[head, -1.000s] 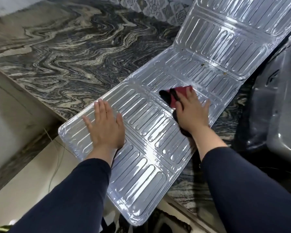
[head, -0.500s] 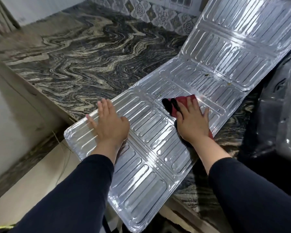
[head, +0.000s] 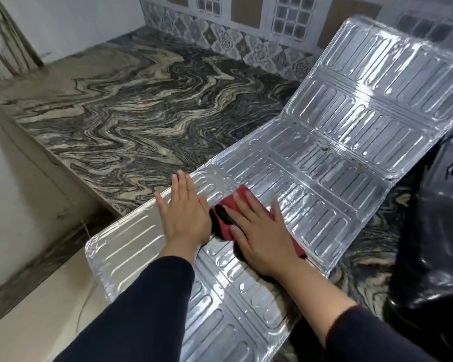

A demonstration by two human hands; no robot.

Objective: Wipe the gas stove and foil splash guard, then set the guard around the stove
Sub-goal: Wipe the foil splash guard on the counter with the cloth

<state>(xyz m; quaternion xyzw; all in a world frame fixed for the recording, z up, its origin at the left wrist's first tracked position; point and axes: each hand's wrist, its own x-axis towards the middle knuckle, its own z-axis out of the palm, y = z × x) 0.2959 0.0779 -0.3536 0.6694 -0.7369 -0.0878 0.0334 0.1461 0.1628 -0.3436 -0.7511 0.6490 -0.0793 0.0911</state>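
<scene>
From my remote seat: the left hand (head: pixel 185 218) lies flat, fingers spread and holding nothing, on the foil splash guard (head: pixel 311 178), which stretches across the marble counter (head: pixel 141 111), its near end overhanging the edge and its far panels tilted up beyond the fingertips. Just beside it, the right hand (head: pixel 259 231) presses a red cloth (head: pixel 229 212) flat against the foil, fingers extended over it. A dark stove body (head: pixel 434 231) sits right of the right hand.

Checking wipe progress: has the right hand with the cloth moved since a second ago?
Yes. The right hand and cloth slid left along the foil guard, now beside the left hand.
</scene>
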